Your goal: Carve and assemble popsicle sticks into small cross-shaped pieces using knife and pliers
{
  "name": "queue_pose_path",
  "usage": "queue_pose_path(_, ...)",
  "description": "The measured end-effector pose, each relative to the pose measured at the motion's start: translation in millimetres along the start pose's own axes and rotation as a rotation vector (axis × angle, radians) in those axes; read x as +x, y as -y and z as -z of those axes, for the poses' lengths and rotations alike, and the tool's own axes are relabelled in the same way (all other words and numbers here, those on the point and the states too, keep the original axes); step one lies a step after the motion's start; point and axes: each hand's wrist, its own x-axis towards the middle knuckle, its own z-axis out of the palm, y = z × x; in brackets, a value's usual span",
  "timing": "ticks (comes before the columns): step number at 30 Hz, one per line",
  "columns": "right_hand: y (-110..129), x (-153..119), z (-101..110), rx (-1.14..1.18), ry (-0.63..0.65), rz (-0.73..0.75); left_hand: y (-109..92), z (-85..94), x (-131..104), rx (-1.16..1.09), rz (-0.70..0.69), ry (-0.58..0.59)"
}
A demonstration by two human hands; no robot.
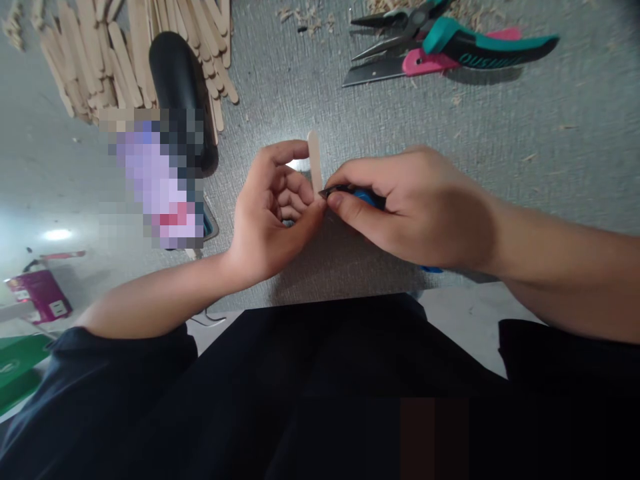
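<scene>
My left hand (275, 200) pinches a wooden craft stick (314, 160) that stands up from between the fingers, its rounded end at the top. My right hand (405, 203) is closed around a utility knife (367, 196) with a dark blade and a blue part on the handle. The blade tip meets the stick low down, close to the left thumb. Most of the knife's handle is hidden inside the right hand. Both hands are held over the grey textured table (280, 87), near its front edge.
Many loose craft sticks (125, 60) lie at the back left, beside a black rounded case (177, 87) and a blurred-out phone (155, 180). At the back right are pliers (435, 40), a pink-handled cutter (375, 72) and wood shavings (310, 20). A purple box (47, 297) sits far left.
</scene>
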Motion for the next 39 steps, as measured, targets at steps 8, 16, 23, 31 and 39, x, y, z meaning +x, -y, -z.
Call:
queue_pose_path(8,-9.3,-0.7,-7.9,-0.015,-0.046,0.031,0.6,-3.3,-0.4,0.018,-0.108,-0.002)
queue_pose_path(16,1.1,1.3,-7.8,-0.042,-0.004,-0.054,1.5,-3.2,0.1,0.059,-0.178,0.014)
queue_pose_path(23,4.4,1.9,-8.3,0.010,-0.012,-0.074,1.6,0.0,-0.4,0.133,-0.152,0.010)
queue_pose_path(31,2.4,3.0,-9.3,0.038,0.003,-0.102,-8.0,-1.4,0.9,0.085,-0.126,-0.012)
queue_pose_path(39,1.8,2.8,-11.2,-0.006,-0.002,-0.090,-5.7,2.9,-0.3,0.024,0.011,0.012)
